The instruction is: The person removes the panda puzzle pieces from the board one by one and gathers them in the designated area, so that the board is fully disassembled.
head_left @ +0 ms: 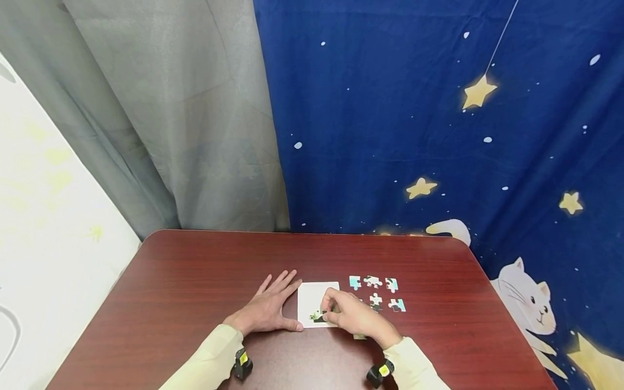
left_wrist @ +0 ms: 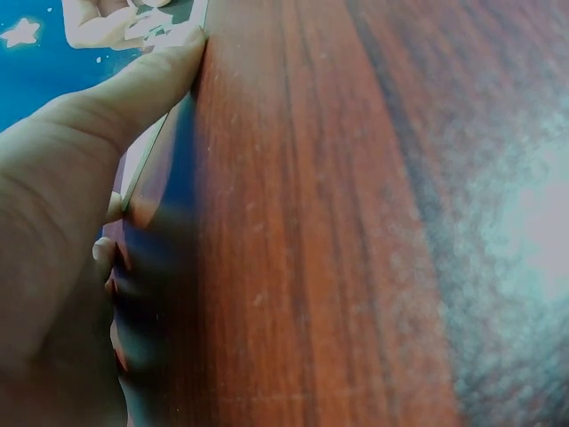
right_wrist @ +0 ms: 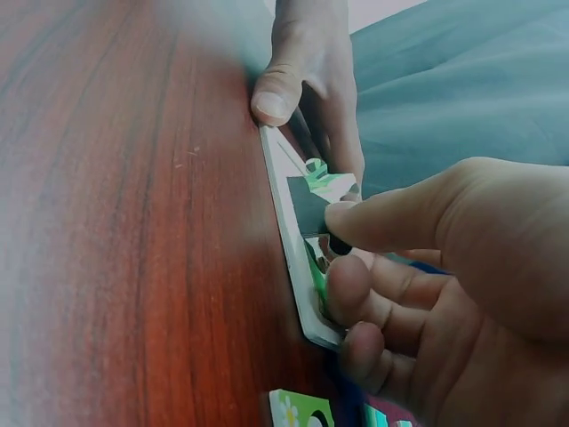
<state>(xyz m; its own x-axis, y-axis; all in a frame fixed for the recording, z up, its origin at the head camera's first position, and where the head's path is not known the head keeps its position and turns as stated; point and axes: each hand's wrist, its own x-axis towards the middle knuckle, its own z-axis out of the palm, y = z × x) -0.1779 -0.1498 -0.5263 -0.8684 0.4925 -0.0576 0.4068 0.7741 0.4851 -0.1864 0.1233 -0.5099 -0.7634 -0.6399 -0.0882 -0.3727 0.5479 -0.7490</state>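
A white square puzzle board (head_left: 308,295) lies on the table, with green and black jigsaw pieces (right_wrist: 308,206) along its near edge. My left hand (head_left: 268,310) rests on the table to its left, fingers spread, the thumb touching the near left corner. Over the board's near right part, my right hand (head_left: 350,313) has thumb and fingers curled, pinching a dark jigsaw piece (right_wrist: 338,244) low at the board's surface. The fingers partly hide that piece. In the left wrist view, my left thumb (left_wrist: 133,93) lies against the board's edge.
Several loose jigsaw pieces (head_left: 372,281) lie in rows right of the board. A green piece with a daisy (right_wrist: 298,410) sits by the board's near right corner, partly under my right wrist in the head view. Curtains (head_left: 370,135) hang behind the brown table (head_left: 205,265).
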